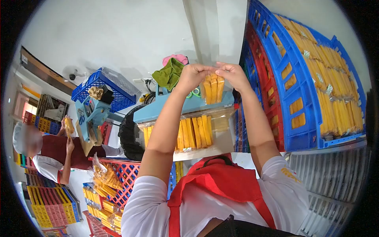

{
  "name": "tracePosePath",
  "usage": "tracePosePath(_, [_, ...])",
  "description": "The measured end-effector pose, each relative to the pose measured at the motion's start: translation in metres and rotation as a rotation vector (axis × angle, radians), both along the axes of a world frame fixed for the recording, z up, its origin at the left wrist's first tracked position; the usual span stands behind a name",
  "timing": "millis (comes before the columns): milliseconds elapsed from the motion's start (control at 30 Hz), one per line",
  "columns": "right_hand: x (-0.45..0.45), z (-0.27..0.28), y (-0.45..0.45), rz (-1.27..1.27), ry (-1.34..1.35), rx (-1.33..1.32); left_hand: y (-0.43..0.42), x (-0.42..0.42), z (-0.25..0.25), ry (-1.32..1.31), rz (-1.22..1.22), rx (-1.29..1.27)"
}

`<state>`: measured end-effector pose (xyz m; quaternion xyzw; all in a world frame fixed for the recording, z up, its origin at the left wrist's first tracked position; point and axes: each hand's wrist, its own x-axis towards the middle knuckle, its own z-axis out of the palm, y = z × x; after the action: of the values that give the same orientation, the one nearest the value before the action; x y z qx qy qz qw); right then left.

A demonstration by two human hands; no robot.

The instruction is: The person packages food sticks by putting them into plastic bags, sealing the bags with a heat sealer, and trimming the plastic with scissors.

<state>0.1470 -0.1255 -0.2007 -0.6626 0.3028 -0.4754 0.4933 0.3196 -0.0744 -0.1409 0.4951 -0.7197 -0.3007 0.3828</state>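
Note:
A clear plastic bag of yellow sticks [213,90] hangs upright by its top edge between my two hands. My left hand [194,76] pinches the bag's top at its left corner. At the right corner, my right hand [233,76] has its thumb and fingers closed on the same edge. Right behind and below the bag is a light-blue machine [158,113] with a long flat body. More bagged yellow sticks [195,132] lie in front of it on a pale work surface [222,136], partly hidden by my left forearm. Green-handled scissors [194,93] show beside the hanging bag.
Stacked blue [294,85] and red crates [270,94] of bagged sticks rise on my right. A green cloth [169,75] lies behind the machine. To the left are a black bin liner [129,136], a red crate [125,177] and a co-worker [55,152] holding a packet.

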Motion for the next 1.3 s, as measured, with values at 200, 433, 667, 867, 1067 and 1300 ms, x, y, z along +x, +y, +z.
tracePosePath(200, [0.003, -0.004, 0.003, 0.053, -0.137, 0.159, -0.013, 0.014, -0.018, -0.009, -0.091, -0.235])
tracePosePath(433, [-0.020, 0.019, 0.056, -0.173, -0.053, -0.029, 0.020, -0.009, -0.004, 0.206, -0.020, 0.092])
tracePosePath(667, [-0.045, -0.084, 0.101, -0.299, -0.408, 0.535, 0.054, -0.072, -0.108, 0.540, 0.114, 0.428])
tracePosePath(867, [-0.065, -0.138, 0.116, -0.389, -0.537, 0.769, 0.084, -0.109, -0.171, 0.835, 0.204, 0.593])
tracePosePath(1067, [-0.066, -0.169, 0.110, -0.466, -0.496, 0.988, 0.086, -0.117, -0.212, 0.966, 0.310, 0.723])
tracePosePath(1300, [-0.054, -0.163, 0.087, -0.276, -0.424, 1.060, 0.082, -0.114, -0.213, 1.128, 0.422, 0.748])
